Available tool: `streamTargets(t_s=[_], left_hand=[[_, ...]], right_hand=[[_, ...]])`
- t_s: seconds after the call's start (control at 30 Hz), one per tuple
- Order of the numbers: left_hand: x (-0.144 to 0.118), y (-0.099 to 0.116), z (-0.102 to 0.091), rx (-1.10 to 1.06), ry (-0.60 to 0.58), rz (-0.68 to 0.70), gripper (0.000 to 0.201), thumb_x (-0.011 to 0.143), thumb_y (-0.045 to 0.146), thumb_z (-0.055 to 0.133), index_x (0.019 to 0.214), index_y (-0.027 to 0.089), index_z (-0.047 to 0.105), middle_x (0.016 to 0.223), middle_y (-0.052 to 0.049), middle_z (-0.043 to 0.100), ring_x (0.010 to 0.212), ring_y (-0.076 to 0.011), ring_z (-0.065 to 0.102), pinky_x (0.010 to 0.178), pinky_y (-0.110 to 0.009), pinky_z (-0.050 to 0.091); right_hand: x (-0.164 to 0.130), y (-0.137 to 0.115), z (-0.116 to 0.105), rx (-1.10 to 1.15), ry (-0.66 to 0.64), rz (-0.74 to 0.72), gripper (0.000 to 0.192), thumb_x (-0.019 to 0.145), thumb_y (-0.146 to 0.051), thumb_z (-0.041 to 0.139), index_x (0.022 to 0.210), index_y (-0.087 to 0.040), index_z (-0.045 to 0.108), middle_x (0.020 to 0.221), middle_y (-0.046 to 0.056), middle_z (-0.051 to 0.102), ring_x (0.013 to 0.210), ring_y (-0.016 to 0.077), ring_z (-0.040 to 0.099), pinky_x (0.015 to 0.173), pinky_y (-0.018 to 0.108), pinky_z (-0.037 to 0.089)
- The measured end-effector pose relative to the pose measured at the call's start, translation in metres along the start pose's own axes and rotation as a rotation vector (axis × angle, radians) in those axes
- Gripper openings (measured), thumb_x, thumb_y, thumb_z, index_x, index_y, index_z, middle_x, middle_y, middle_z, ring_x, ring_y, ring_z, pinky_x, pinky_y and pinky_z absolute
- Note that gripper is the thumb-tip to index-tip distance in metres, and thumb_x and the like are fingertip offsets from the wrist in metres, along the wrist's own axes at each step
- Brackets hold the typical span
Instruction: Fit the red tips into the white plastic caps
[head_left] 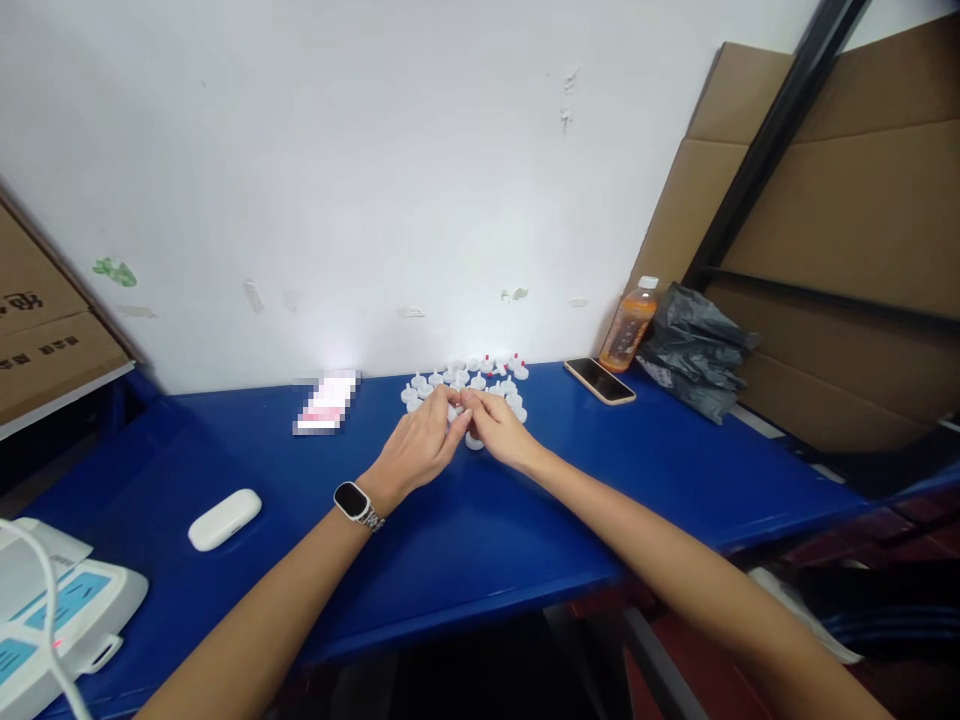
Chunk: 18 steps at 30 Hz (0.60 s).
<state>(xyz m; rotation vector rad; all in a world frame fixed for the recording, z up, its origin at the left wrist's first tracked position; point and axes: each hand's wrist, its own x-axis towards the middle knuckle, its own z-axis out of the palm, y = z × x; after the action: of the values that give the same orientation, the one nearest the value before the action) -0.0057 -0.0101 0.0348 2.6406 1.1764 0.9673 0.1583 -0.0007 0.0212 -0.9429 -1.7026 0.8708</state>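
- Blue tabletop (465, 540) is filling the middle of the frame as a person's two bare hands are meeting over it, near its far edge against a white wall (375, 180).
- The left hand (420, 445), a dark wristwatch (351, 500) on its wrist, is curling its fingers together at the point where both hands are touching; whether it is pinching a piece cannot be told.
- The right hand (499, 428) is coming in from 4 o'clock, its fingertips pressing up against those of the left; what lies between them is hidden.
- A cluster of small white plastic parts (465, 378), some tipped in red, is lying just beyond the hands at 12 o'clock, and one white piece (474, 441) is sitting on the blue surface right under the right hand.
- A phone (600, 381) is lying face up at 2 o'clock from the hands, with an orange drink bottle (630, 325) standing just behind it and a grey plastic bag (697, 350) beside that.
- A white oval case (224, 519) is resting at 8 o'clock, well apart from the hands, and a white device (60, 620) is sitting at the table's near left corner.
- Cardboard sheets (847, 200) are leaning at the right.
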Motion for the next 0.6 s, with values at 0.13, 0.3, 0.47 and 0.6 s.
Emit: streamTargets(t_s=[0.13,0.3,0.47,0.6], left_hand=[[-0.001,0.001,-0.002,-0.04,-0.019,0.013,0.035,0.102,0.042,0.032,0.124,0.017,0.039,0.099,-0.009,0.064,0.076,-0.0207,0.065,0.069,-0.034,0.048],[0.002,-0.001,-0.004,-0.085,0.055,0.006,0.037,0.102,0.042,0.036,0.128,0.016,0.039,0.089,-0.006,0.062,0.073,-0.0185,0.063,0.066,-0.031,0.047],[0.004,-0.004,-0.009,-0.04,0.077,0.079,0.039,0.101,0.038,0.041,0.135,0.019,0.039,0.1,-0.007,0.06,0.081,-0.0179,0.062,0.069,-0.03,0.048],[0.004,-0.005,-0.011,-0.021,0.031,0.112,0.036,0.102,0.036,0.039,0.134,0.021,0.04,0.101,-0.007,0.06,0.084,-0.0186,0.063,0.07,-0.03,0.049]], right_hand=[[0.001,-0.004,0.002,0.241,-0.036,0.091,0.046,0.088,-0.066,0.048,0.077,-0.021,0.048,0.057,-0.006,0.035,0.048,0.0095,0.033,0.045,0.022,0.028],[0.004,-0.011,0.004,0.543,-0.046,0.265,0.05,0.081,-0.065,0.06,0.07,-0.023,0.038,0.052,-0.01,0.024,0.041,0.0062,0.023,0.04,0.02,0.015],[0.005,-0.011,0.0,0.579,-0.007,0.321,0.056,0.081,-0.066,0.061,0.062,-0.023,0.031,0.05,-0.009,0.023,0.04,0.0058,0.024,0.039,0.02,0.013],[0.003,-0.014,-0.001,0.52,-0.01,0.309,0.057,0.08,-0.067,0.061,0.061,-0.023,0.03,0.049,-0.01,0.021,0.041,0.0057,0.022,0.039,0.02,0.014]])
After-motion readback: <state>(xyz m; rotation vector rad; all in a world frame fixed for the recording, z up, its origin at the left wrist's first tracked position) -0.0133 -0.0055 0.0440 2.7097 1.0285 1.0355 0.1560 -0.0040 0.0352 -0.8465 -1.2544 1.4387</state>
